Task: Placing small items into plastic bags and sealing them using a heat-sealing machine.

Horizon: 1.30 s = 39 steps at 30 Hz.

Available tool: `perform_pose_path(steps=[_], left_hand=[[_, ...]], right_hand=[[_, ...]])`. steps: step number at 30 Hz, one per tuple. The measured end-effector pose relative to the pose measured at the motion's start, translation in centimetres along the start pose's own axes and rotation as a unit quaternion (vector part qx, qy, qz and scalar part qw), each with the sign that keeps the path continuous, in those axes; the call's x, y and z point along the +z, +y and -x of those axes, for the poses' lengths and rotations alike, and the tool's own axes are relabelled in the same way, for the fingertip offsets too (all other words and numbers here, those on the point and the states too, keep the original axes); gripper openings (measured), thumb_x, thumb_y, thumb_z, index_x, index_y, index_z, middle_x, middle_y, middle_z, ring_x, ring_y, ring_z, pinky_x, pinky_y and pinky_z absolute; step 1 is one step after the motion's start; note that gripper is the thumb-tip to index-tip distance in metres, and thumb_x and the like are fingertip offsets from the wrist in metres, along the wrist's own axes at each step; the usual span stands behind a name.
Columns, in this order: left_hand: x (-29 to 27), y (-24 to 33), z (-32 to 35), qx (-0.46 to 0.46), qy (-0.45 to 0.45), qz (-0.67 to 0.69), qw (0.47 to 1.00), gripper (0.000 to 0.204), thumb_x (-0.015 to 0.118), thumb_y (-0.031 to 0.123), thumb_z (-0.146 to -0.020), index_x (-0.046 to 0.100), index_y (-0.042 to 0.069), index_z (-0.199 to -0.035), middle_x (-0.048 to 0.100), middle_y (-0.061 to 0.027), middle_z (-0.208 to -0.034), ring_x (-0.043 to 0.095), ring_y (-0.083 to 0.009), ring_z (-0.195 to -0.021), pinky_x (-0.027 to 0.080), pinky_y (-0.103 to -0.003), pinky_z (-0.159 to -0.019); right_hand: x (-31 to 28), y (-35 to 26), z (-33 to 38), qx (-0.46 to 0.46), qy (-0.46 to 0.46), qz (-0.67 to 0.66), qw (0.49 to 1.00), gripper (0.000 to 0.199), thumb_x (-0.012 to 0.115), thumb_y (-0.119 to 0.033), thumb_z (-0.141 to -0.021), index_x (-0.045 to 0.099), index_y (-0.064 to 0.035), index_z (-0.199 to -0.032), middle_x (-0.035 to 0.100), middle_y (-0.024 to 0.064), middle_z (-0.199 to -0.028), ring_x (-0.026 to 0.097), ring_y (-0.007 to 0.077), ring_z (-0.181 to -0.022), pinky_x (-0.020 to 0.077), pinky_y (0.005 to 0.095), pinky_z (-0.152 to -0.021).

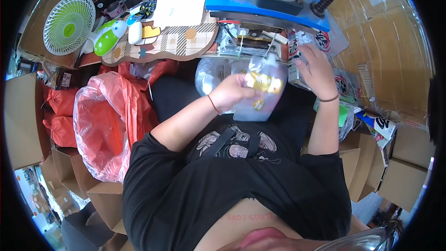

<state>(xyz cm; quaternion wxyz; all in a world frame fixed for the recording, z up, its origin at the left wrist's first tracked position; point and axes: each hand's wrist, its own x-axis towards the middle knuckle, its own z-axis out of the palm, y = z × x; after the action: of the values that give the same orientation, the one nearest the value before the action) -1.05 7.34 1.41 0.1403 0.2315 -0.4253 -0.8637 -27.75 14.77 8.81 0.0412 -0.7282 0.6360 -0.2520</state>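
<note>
A clear plastic bag (267,102) with a yellow patterned patch hangs in front of my chest. My left hand (234,94) pinches its left side, thumb on the near face. Farther right, my right hand (318,72) is raised at a narrow printed box (295,72) on the bench edge. Its thumb and fingers stand apart over the box's top, and nothing shows between them. Another clear plastic piece (208,76) lies left of the bag, partly hidden by my left hand.
A press with a blue plate (246,2) stands ahead. On the left are a green and white fan (69,25), a patterned mat (186,42) and a red-lined bag (100,111). Large cardboard (385,42) walls in the right side.
</note>
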Motion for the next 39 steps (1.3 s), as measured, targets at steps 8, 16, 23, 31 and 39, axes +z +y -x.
perform_pose_path(steps=[8, 16, 23, 31, 39], left_hand=[[-4.3, 2.6, -3.9, 0.022, 0.079, 0.005, 0.997, 0.032, 0.072, 0.011, -0.09, 0.062, -0.005, -0.117, 0.071, -0.0107, -0.105, 0.069, -0.0139, -0.089, 0.057, -0.029, -0.082], [-16.1, 9.3, -2.4, 0.295, 0.437, -0.704, 0.477, 0.063, 0.068, 0.031, -0.086, 0.048, 0.007, -0.141, 0.047, -0.0304, -0.141, 0.049, -0.0417, -0.131, 0.046, -0.047, -0.101], [-11.3, 4.7, 3.1, 0.217, 0.26, -0.805, 0.487, 0.054, 0.067, 0.025, -0.088, 0.053, 0.008, -0.138, 0.056, -0.0206, -0.134, 0.056, -0.0353, -0.121, 0.048, -0.04, -0.099], [-5.7, 3.7, 3.7, 0.202, 0.218, -0.389, 0.872, 0.021, 0.066, 0.008, -0.093, 0.068, -0.002, -0.111, 0.072, -0.0031, -0.087, 0.065, -0.0076, -0.084, 0.052, -0.024, -0.08], [-0.7, 1.6, 2.3, 0.108, 0.064, -0.142, 0.982, 0.015, 0.066, 0.011, -0.096, 0.07, 0.0, -0.107, 0.072, -0.0017, -0.093, 0.064, -0.0067, -0.086, 0.052, -0.024, -0.078]], right_hand=[[-0.2, 3.3, 4.9, 0.048, -0.191, 0.003, 0.98, 0.03, 0.062, -0.029, -0.093, 0.061, -0.0045, -0.111, 0.054, 0.0142, -0.093, 0.056, 0.0369, -0.095, 0.0457, 0.0406, -0.089], [2.3, 6.1, 6.9, 0.174, 0.067, -0.277, 0.943, 0.017, 0.061, -0.017, -0.096, 0.063, -0.0034, -0.105, 0.06, 0.0064, -0.094, 0.055, 0.0154, -0.084, 0.0445, 0.0288, -0.077], [0.3, 2.7, 5.6, 0.163, 0.057, -0.201, 0.964, 0.013, 0.066, -0.006, -0.091, 0.067, -0.0032, -0.103, 0.066, 0.0038, -0.093, 0.057, 0.0102, -0.079, 0.0462, 0.0261, -0.072], [3.2, -5.0, -0.7, -0.022, -0.022, -0.32, 0.947, 0.011, 0.072, -0.008, -0.089, 0.071, 0.0003, -0.096, 0.073, 0.0044, -0.092, 0.064, 0.0104, -0.08, 0.0503, 0.0262, -0.071], [2.0, -5.7, -3.2, 0.038, 0.042, -0.355, 0.933, 0.014, 0.069, -0.011, -0.093, 0.07, -0.0001, -0.102, 0.07, 0.0026, -0.095, 0.06, 0.0088, -0.084, 0.0491, 0.0266, -0.076]])
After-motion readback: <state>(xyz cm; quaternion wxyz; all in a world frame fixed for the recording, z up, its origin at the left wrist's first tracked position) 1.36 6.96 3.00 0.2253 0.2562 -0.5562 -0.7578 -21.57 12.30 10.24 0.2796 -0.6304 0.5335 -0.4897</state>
